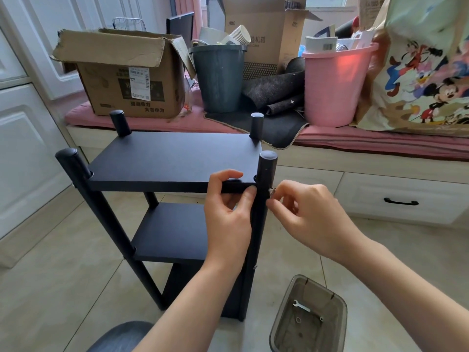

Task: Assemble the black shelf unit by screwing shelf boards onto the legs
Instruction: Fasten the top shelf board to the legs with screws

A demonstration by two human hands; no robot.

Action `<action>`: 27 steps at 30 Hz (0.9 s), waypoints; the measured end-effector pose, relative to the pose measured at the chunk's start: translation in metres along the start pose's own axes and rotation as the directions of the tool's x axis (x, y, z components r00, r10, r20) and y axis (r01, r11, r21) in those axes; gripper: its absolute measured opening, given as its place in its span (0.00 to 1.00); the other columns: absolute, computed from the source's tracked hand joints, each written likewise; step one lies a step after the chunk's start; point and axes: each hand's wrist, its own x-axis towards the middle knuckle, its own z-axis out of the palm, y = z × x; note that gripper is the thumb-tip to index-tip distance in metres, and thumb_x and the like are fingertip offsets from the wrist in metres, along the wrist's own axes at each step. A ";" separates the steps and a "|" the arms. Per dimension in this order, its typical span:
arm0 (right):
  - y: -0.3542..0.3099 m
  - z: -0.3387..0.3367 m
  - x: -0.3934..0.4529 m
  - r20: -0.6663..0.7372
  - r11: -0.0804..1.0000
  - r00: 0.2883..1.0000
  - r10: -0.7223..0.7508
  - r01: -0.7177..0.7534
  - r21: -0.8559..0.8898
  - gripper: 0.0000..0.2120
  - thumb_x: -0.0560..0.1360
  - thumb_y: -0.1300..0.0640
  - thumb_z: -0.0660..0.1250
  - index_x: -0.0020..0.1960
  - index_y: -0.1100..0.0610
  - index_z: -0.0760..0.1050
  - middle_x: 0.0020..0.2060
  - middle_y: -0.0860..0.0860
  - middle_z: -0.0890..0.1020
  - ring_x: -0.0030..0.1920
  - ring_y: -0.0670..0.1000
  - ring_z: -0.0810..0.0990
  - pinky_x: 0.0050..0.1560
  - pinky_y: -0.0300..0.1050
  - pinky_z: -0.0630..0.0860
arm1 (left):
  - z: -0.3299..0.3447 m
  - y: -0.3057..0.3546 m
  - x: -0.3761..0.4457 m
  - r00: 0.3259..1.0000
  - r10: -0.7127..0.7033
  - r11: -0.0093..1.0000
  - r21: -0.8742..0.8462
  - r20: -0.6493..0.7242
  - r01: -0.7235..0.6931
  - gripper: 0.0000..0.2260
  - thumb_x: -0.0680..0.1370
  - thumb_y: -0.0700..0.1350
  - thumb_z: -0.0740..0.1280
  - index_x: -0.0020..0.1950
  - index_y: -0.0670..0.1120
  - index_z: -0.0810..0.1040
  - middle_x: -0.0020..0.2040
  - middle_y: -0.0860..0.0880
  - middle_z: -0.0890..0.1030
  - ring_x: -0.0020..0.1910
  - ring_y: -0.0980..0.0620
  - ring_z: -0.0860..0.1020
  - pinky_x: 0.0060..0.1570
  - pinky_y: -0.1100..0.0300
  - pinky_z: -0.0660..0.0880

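Note:
The black shelf unit stands upright on the tiled floor in front of me. Its top shelf board point(167, 158) sits between four round black legs, with a lower board point(172, 232) beneath. My left hand point(228, 214) grips the front edge of the top board beside the front right leg point(264, 199), thumb on top and fingers underneath. My right hand point(309, 212) pinches a small silver screw point(271, 191) at the outer side of that leg, level with the top board.
A clear plastic bin point(308, 316) on the floor at lower right holds a small wrench point(302, 306) and small metal parts. Behind the shelf a bench carries a cardboard box point(127, 80), a grey bucket point(219, 77), a pink bucket point(335, 87) and a cartoon-print bag point(421, 72).

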 end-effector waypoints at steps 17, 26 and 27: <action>-0.004 0.000 -0.001 -0.031 0.999 0.999 -0.029 0.028 -0.045 0.13 0.79 0.46 0.62 0.40 0.52 0.74 0.28 0.43 0.74 0.31 0.48 0.72 0.36 0.45 0.64 | 0.000 0.001 0.000 1.000 0.011 1.000 0.011 0.000 -0.011 0.12 0.79 0.37 0.70 0.53 0.54 0.76 0.45 0.51 0.83 0.50 0.48 0.84 0.52 0.53 0.82; -0.002 0.005 0.003 0.066 0.987 0.994 0.086 -0.094 0.131 0.22 0.81 0.41 0.53 0.34 0.50 0.74 0.25 0.43 0.73 0.30 0.47 0.72 0.37 0.47 0.65 | -0.001 0.002 -0.002 1.000 0.008 1.000 -0.003 0.010 -0.008 0.11 0.80 0.36 0.69 0.54 0.52 0.75 0.44 0.51 0.83 0.48 0.48 0.85 0.47 0.58 0.82; -0.001 0.002 0.002 0.036 0.994 0.998 0.060 -0.063 0.093 0.20 0.80 0.41 0.55 0.36 0.50 0.74 0.25 0.43 0.74 0.30 0.47 0.72 0.36 0.47 0.65 | -0.001 0.002 -0.002 1.000 0.007 1.000 -0.003 0.009 -0.007 0.11 0.79 0.36 0.69 0.53 0.52 0.75 0.44 0.51 0.83 0.48 0.48 0.85 0.49 0.57 0.82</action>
